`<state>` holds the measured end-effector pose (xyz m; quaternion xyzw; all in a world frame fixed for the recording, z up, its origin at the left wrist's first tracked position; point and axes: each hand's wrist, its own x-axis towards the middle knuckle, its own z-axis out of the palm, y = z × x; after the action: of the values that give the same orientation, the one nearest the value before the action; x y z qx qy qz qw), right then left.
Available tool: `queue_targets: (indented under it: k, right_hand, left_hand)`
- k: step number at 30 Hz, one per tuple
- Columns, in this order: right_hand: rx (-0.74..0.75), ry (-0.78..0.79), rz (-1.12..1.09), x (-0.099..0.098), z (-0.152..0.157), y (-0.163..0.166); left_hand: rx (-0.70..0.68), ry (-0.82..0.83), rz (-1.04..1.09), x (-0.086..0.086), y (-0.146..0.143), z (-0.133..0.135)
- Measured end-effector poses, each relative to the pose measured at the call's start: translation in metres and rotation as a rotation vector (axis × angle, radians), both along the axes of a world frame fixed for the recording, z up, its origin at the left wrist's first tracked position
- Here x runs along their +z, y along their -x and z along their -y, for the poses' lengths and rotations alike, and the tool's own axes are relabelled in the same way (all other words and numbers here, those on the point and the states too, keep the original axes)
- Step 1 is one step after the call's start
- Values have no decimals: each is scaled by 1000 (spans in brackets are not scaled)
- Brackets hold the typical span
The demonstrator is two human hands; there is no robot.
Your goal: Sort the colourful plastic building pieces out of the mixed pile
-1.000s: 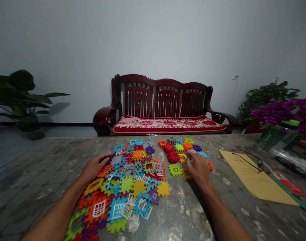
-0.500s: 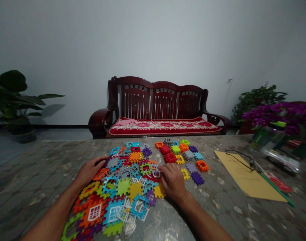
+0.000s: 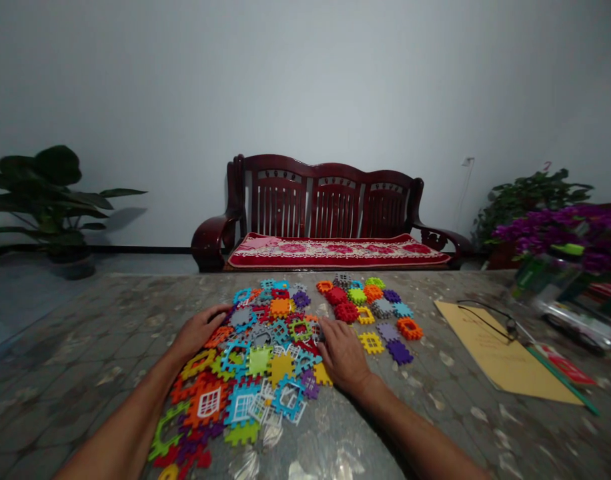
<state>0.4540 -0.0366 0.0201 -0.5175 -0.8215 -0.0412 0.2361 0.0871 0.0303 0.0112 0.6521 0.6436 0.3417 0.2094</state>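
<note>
A pile of interlocking plastic building tiles (image 3: 259,360) in many colours lies on the table between my hands. My left hand (image 3: 201,331) rests at the pile's left edge, fingers stretched toward grey and orange tiles, with nothing seen in its grasp. On the pile's right side lies my right hand (image 3: 344,353), back upward, fingers extended over red and white pieces. Its fingertips touch the pile; nothing held is visible. A yellow tile (image 3: 322,375) sits beside its wrist side. White window-frame pieces (image 3: 260,403) lie loose at the near end.
Sorted stacks of smaller tiles (image 3: 346,311) stand right of the pile. Farther right are a tan envelope (image 3: 505,360) with eyeglasses (image 3: 510,327), a green pencil (image 3: 563,380) and a clear bottle (image 3: 550,273). A wooden bench (image 3: 330,200) stands beyond the table.
The head view has turned slightly left. My right hand's fingers look less curled, and more of a yellow window tile beside it shows. The left hand stays at the pile's edge.
</note>
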Motion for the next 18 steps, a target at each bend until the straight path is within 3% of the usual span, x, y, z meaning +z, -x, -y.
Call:
queue_targets:
  k: [10, 18]
  right_hand:
    - [-55, 67, 23, 13, -6, 7]
    - [-69, 88, -22, 3, -17, 10]
  left_hand:
    - [-63, 12, -31, -2, 2, 2]
    - [-34, 23, -20, 1, 1, 2]
